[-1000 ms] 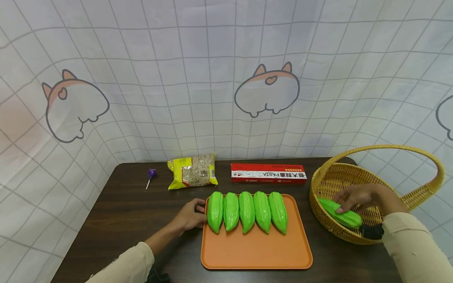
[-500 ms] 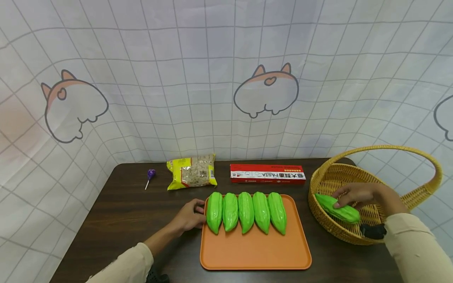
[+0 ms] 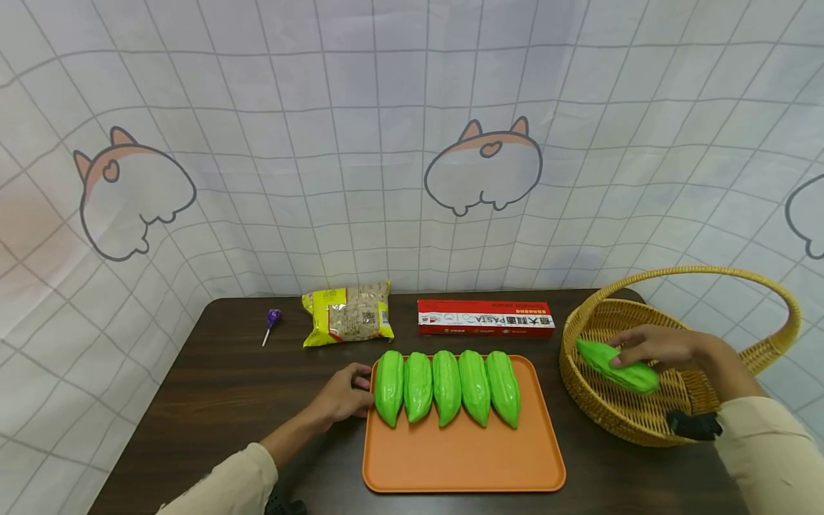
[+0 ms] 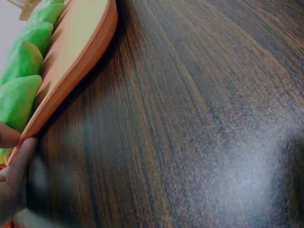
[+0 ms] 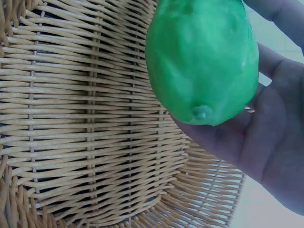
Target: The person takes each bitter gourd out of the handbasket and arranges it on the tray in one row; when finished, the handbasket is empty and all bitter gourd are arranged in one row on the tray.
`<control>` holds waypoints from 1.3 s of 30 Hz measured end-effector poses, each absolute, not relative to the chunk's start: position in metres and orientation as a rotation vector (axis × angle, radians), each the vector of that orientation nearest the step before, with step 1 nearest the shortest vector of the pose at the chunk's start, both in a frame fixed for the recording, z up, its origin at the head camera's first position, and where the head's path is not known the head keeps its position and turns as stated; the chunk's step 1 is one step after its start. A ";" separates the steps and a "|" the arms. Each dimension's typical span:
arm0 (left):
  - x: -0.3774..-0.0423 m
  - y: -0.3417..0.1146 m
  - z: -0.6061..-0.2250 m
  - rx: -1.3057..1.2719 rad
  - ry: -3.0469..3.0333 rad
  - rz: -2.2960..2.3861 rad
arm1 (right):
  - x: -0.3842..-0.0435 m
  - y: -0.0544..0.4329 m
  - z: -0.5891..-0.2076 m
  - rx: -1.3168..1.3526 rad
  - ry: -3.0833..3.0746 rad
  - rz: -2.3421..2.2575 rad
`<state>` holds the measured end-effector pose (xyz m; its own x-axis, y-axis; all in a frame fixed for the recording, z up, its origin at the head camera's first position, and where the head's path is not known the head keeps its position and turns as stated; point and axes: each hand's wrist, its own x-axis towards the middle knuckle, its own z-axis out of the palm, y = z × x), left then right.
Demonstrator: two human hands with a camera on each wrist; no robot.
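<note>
My right hand (image 3: pixel 666 346) grips a bright green bitter melon (image 3: pixel 619 368) between thumb and fingers, inside the wicker basket (image 3: pixel 589 402). In the right wrist view the blunt end of this melon (image 5: pixel 202 61) faces the camera, above the woven floor. At the left side of the orange tray (image 3: pixel 463 459), my left hand (image 3: pixel 343 395) pinches the rim, its thumb on the inner side and a finger outside, as the left wrist view shows. Several more bitter melons (image 3: pixel 447 388) lie side by side along the far half of the tray, with their tapered ends toward me.
Behind the tray lie a yellow bag of grain-like food (image 3: pixel 350 313) and a red pasta box (image 3: pixel 486 317). A purple lollipop (image 3: pixel 273 317) is at the back left of the dark wooden table (image 3: pixel 225 386). The basket's tall handle (image 3: pixel 702 270) arches over its opening.
My right hand has raised the bitter melon a little within the basket, and the forearm has shifted slightly right. The left hand stays at the tray's rim.
</note>
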<state>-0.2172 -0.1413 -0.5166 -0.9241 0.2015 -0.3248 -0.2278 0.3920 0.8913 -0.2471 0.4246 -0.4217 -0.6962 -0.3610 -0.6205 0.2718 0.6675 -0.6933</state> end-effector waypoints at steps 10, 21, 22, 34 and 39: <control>-0.216 -0.143 -0.517 -0.014 2.263 1.556 | -0.238 0.423 -0.409 -0.107 2.082 -1.091; -0.216 -0.143 -0.516 -0.017 2.261 1.551 | -0.232 0.427 -0.400 -0.132 2.145 -1.062; -0.216 -0.143 -0.516 -0.018 2.258 1.548 | -0.231 0.427 -0.399 -0.132 2.147 -1.064; -0.217 -0.142 -0.516 -0.007 2.246 1.551 | -0.211 0.425 -0.384 -0.266 2.259 -0.992; -0.218 -0.142 -0.516 -0.005 2.248 1.551 | -0.203 0.426 -0.380 -0.339 2.274 -1.018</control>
